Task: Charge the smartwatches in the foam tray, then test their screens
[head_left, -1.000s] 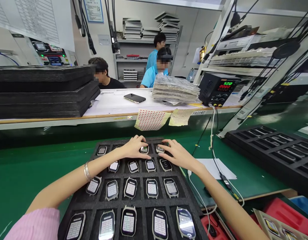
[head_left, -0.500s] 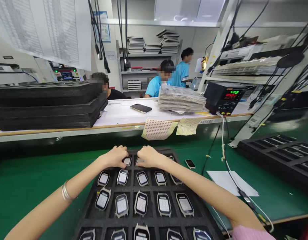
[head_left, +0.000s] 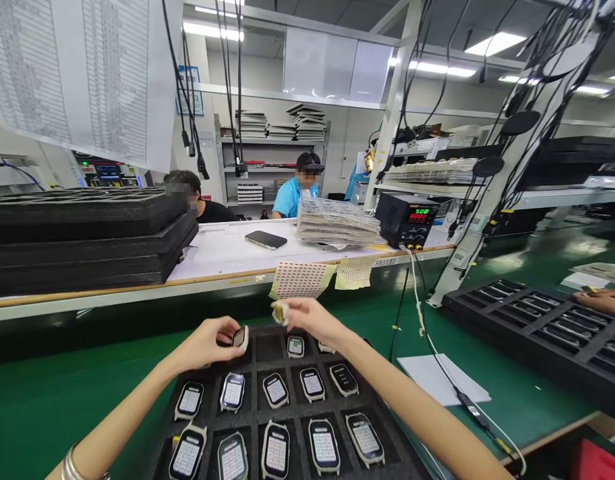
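Note:
My left hand pinches a small dark smartwatch body by its edges, just above the far end of the black foam tray. My right hand holds a second watch body, silver-edged and partly hidden by my fingers, beyond the tray's far edge. Both are lifted clear of the foam. Below them, several watch bodies with grid-patterned screens lie in the tray's slots, such as one closest to my right hand. The slot between my hands holds nothing.
A co-worker's hand rests at the right beside another foam tray. Stacked foam trays stand at the left. Across the bench are a phone, bagged stacks, sticker sheets and a power supply. A cable crosses white paper.
Both hands have risen off the tray's far row, each now lifting a watch body, and they have moved apart. The view has tilted upward, so the tray sits lower in the frame.

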Motion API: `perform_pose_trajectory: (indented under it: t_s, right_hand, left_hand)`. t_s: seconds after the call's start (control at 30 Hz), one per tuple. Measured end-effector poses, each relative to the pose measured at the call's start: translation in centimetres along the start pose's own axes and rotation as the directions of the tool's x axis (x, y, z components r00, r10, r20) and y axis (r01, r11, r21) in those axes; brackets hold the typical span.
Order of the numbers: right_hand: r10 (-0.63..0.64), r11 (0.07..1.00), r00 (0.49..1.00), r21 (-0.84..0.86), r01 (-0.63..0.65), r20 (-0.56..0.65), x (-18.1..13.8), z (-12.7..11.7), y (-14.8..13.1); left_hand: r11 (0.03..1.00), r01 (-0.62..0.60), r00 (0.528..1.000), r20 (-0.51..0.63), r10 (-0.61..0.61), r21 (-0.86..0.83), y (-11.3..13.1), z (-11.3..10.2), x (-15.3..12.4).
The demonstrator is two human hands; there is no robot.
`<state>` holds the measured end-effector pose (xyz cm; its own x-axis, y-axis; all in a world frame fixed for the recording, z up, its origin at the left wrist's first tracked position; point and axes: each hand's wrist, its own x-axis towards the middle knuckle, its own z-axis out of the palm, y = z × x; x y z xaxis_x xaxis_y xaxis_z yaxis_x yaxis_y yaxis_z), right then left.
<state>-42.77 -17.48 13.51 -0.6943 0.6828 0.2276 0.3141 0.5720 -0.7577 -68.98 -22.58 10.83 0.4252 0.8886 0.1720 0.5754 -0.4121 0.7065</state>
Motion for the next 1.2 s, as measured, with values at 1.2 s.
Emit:
perform_pose_trajectory:
  t_s: [1.2]
  right_hand:
    - [0.105, 0.662, 0.97, 0.743, 0.097, -0.22, -5.8, 4.1, -4.9]
  left_hand:
    - [0.49, -0.137, 0.955, -0.246, -0.165, -0.861, 8.0, 5.6, -3.2]
